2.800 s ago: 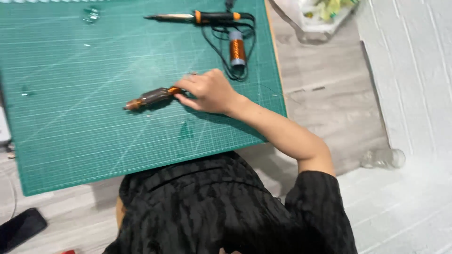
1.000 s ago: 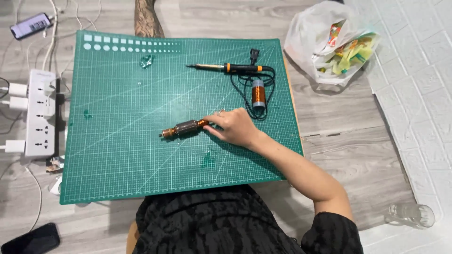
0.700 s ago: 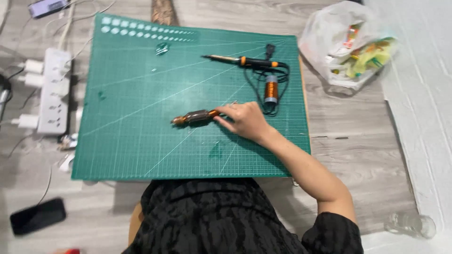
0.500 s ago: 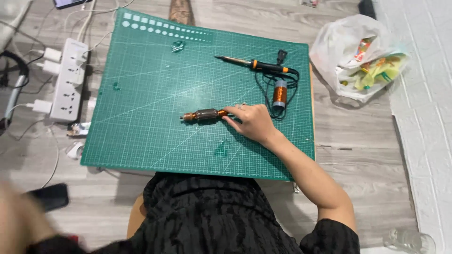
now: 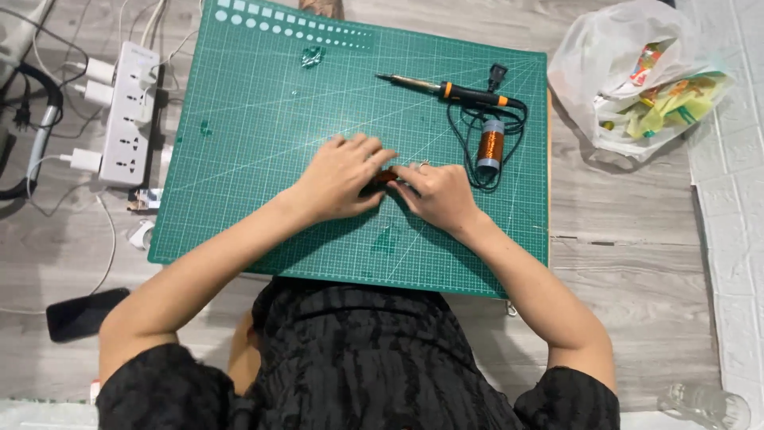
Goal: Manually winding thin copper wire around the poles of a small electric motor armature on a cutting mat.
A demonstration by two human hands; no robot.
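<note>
Green cutting mat (image 5: 239,183), ruled with a pale grid, is spread over a grey wood-grain floor (image 5: 621,263), and both hands are brought together near its middle. The left hand (image 5: 338,179) is laid palm down over a small dark cylindrical part with a copper-coloured end (image 5: 383,178), so that most of the part is hidden beneath it. Its fingers (image 5: 366,151) are curled loosely over the part; whether they are closed tight on it cannot be told. The right hand (image 5: 440,195) is set against the same part from the other side, its fingertips pinched at the exposed end, touching the left hand's fingers.

Farther up the mat, a soldering iron with a black and orange handle (image 5: 458,91) is laid on its side, its tip pointed left. Its black cord is coiled just below, and a spool of copper wire (image 5: 489,147) is stood within the coil, near the right hand but apart from it.

A white power strip with plugs in it (image 5: 131,111) is placed just off the mat's left edge. A dark phone (image 5: 83,313) is seen on the floor lower left. A clear plastic bag of coloured packets (image 5: 645,80) is placed beyond the mat's upper right corner.
</note>
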